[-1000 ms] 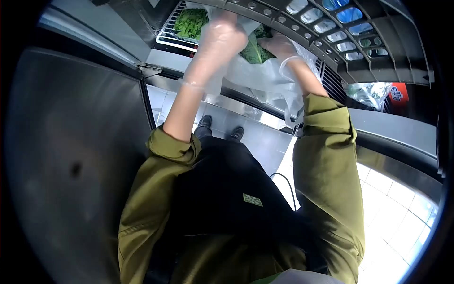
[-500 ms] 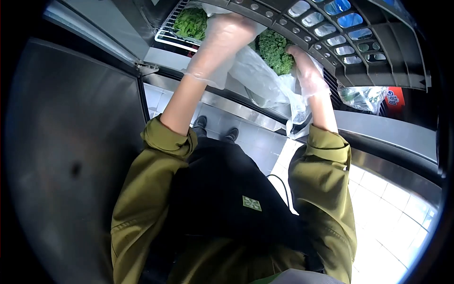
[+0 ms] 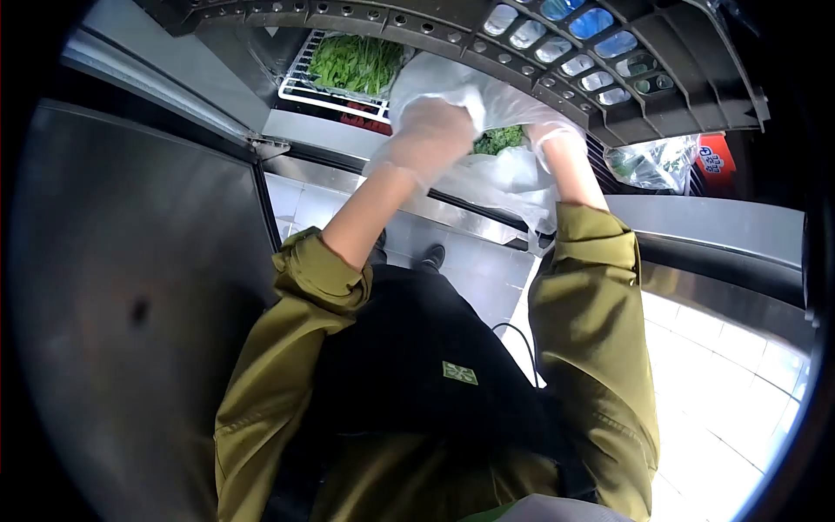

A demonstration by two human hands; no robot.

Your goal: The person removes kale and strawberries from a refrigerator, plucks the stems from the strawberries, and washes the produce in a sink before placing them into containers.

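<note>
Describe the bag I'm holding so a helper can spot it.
In front of the fridge's wire shelf, a clear plastic bag of curly greens hangs between the left hand and right hand. Unlike the flat-leaf greens on the shelf, it is gripped by both gloved hands.

Your left hand (image 3: 430,139) has come down from beside the wire shelf (image 3: 326,91) and now sits lower, closed on the plastic bag (image 3: 513,174), nearer your right hand (image 3: 550,135). The bag now covers most of the curly greens (image 3: 500,139); only a small patch shows between your hands. Your right hand seems tucked further behind the plastic.
</note>
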